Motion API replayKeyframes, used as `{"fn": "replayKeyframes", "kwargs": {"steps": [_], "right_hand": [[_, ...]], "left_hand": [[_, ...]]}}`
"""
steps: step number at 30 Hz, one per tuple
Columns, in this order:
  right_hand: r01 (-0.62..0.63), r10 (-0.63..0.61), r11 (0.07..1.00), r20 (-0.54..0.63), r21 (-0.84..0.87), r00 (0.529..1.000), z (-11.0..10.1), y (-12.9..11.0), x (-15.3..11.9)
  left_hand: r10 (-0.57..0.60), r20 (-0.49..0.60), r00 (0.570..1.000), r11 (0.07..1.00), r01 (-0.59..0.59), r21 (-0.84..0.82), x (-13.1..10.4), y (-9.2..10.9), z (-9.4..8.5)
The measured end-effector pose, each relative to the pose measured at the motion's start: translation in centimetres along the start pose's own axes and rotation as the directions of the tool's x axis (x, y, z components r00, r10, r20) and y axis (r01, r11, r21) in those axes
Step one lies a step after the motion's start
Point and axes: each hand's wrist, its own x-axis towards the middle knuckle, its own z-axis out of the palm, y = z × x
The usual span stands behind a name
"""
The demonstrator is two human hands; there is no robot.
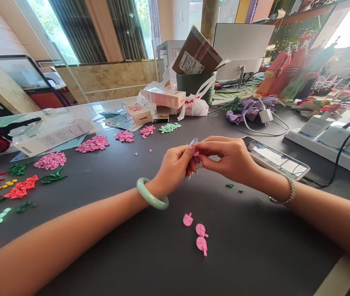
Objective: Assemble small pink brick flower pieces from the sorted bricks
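Note:
Near the middle of the dark table, my left hand (176,164) and my right hand (224,156) meet fingertip to fingertip. Both are closed around a small pink piece (196,153), mostly hidden by the fingers. A bit of green shows beside my left fingertips. Below the hands lie a pink petal-shaped piece (187,219) and two more pink pieces (201,230) (201,244) close together. A small green piece (229,185) and a tiny grey piece (240,190) rest under my right wrist.
Piles of pink pieces (93,144), mint pieces (170,128) and red pieces (21,187) spread over the left and back. A phone (276,158) lies behind my right forearm, near a power strip (332,154). Small boxes (165,98) and purple flowers (249,109) stand farther back.

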Motion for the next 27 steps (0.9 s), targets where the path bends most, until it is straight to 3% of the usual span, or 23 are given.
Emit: {"fn": "replayKeyframes", "kwargs": {"steps": [20, 27], "right_hand": [[-0.201, 0.216, 0.956, -0.049, 0.213, 0.975, 0.8, -0.9, -0.7], [-0.124, 0.128, 0.984, -0.023, 0.131, 0.992, 0.2, -0.9, 0.0]], "left_hand": [[0.108, -0.076, 0.991, 0.972, -0.089, 0.218, -1.1, 0.8, 0.8], [0.098, -0.066, 0.993, 0.974, -0.082, 0.212, -1.0, 0.7, 0.7]]}}
